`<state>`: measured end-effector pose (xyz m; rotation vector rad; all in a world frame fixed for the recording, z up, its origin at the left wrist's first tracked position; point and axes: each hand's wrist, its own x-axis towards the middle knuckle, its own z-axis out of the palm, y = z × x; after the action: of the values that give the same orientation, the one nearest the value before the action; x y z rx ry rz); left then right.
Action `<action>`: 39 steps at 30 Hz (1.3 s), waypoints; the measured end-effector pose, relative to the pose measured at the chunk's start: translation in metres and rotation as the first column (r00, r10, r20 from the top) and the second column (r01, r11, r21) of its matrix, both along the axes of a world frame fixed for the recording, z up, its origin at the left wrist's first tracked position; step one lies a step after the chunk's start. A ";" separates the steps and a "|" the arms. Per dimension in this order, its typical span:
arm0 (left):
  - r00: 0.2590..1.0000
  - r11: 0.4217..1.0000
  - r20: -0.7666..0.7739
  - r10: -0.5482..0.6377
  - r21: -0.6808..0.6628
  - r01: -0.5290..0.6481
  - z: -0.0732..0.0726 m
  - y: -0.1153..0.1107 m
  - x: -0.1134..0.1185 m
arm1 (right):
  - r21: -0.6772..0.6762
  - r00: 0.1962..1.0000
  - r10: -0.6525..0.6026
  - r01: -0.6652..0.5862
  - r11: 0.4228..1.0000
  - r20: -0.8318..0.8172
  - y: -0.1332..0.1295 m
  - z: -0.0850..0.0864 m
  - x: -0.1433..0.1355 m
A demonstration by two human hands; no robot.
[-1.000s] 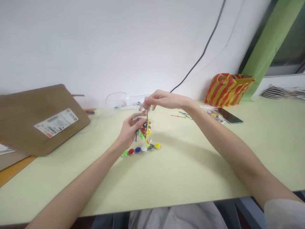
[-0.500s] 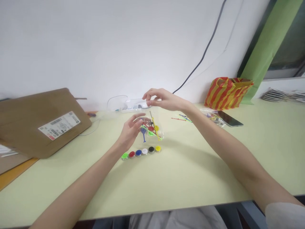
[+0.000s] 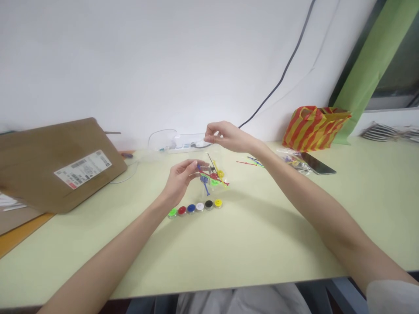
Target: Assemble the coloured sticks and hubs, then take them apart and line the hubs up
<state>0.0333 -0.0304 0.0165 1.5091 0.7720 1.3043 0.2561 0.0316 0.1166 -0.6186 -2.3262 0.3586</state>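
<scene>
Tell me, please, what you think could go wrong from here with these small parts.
The bunch of coloured pieces at the left hand, seemingly in clear plastic, might slip and scatter. If dropped, it could knock the row of six colour-topped pieces on the table nearby. Spilled pieces might also mix with the thin coloured sticks lying to the right.
</scene>
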 end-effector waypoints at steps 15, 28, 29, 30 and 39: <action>0.991 0.986 -0.004 0.137 0.093 -0.136 -0.010 0.015 -0.011 | -0.210 0.997 0.011 0.005 0.978 0.075 0.005 -0.015 0.001; 0.977 0.974 -0.039 0.210 0.094 -0.206 -0.007 0.011 -0.009 | -0.280 0.991 0.087 -0.056 0.958 0.098 0.007 -0.016 0.007; 0.977 0.975 -0.038 0.209 0.090 -0.205 -0.006 0.010 -0.009 | -0.287 0.991 0.088 -0.055 0.956 0.103 0.008 -0.017 0.008; 0.978 0.975 -0.035 0.207 0.087 -0.203 -0.005 0.010 -0.008 | -0.286 0.991 0.082 -0.048 0.957 0.108 0.009 -0.017 0.010; 0.984 0.981 -0.032 0.178 0.084 -0.175 -0.001 0.009 -0.009 | -0.315 0.994 0.065 -0.033 0.949 0.093 0.011 -0.022 0.008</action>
<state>0.0247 -0.0219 0.0155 1.5627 0.9045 1.4562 0.2644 0.0428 0.0944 -0.7459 -2.4053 0.7464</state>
